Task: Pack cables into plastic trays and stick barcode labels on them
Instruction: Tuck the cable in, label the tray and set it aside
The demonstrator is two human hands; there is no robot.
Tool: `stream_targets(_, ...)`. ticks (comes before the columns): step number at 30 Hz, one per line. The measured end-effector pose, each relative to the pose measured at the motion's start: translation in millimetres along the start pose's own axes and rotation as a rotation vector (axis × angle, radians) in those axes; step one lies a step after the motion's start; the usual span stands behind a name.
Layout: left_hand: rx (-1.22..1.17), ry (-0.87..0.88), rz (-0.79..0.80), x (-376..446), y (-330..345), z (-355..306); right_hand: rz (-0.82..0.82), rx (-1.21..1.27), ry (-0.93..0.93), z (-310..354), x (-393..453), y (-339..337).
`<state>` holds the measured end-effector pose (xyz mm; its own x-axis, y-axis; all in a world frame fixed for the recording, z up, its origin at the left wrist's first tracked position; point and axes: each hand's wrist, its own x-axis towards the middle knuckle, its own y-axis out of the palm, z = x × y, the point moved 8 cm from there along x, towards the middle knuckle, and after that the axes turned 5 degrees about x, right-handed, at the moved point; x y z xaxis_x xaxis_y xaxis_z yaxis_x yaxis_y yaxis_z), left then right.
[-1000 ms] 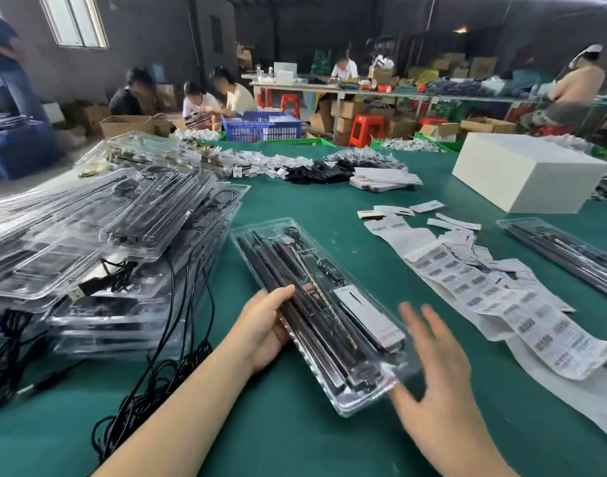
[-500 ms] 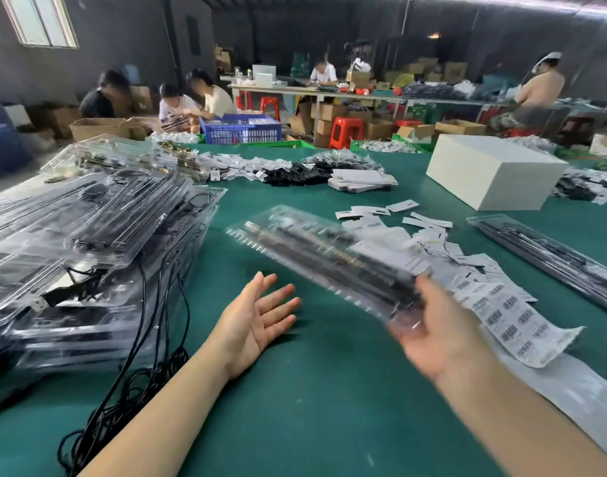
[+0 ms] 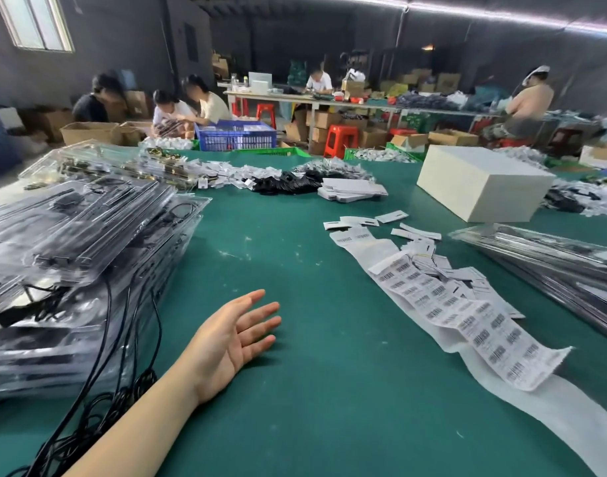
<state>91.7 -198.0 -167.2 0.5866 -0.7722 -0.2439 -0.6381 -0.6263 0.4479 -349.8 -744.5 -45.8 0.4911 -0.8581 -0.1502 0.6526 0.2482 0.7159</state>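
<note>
Green table [image 3: 295,390], white barcode labels [image 3: 467,315] striped black, clear trays [image 3: 71,242], black cables [image 3: 99,390]

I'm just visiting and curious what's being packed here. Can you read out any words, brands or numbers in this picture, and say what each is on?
Nothing here can be read for certain.
Barcode label strip: bars and lines of print, too small and blurred to read.
Loose white tags: dark marks only, unreadable.
White box: no print on the faces that show.
Packed trays on the right: a label shows, its text blurred.
Cardboard cartons: no text can be made out.
</note>
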Motion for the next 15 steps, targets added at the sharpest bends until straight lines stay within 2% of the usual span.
stream_targets(2,-0.008,0.010,0.006,-0.1,0.2,-0.7,0.094,-0.102,-0.091,-15.8,-3.8,20.7)
stream_targets(5,-0.041,0.024,0.012,-0.7,-0.1,-1.6,0.073,-0.338,-0.283,-38.2,-17.0,37.3)
stream_targets(12,-0.062,0.004,-0.001,-0.1,-1.5,0.8,0.180,-0.718,-0.594,-90.8,-66.4,104.3)
stream_targets(15,-0.051,0.002,-0.010,-3.3,-0.5,-1.8,0.157,-0.932,-0.715,-111.5,-97.2,133.8)
